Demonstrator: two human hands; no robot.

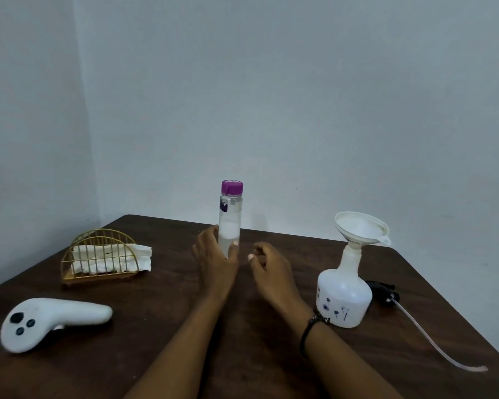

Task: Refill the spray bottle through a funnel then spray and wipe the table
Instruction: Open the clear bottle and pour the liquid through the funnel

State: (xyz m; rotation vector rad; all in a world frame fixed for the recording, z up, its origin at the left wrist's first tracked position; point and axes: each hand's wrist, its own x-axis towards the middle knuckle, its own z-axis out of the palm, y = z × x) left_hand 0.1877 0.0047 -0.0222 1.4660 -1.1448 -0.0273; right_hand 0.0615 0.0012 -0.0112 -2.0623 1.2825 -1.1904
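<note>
Clear bottle [230, 223], base hidden by the gripping left hand [215, 254]; right hand [267, 262] loosely curled, empty.

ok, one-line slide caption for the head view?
Left hand grips capped clear bottle; right hand hovers beside it; funnel sits in spray bottle.

A plain home room: dark wooden table [162, 355] in a bare white-walled corner.
</note>
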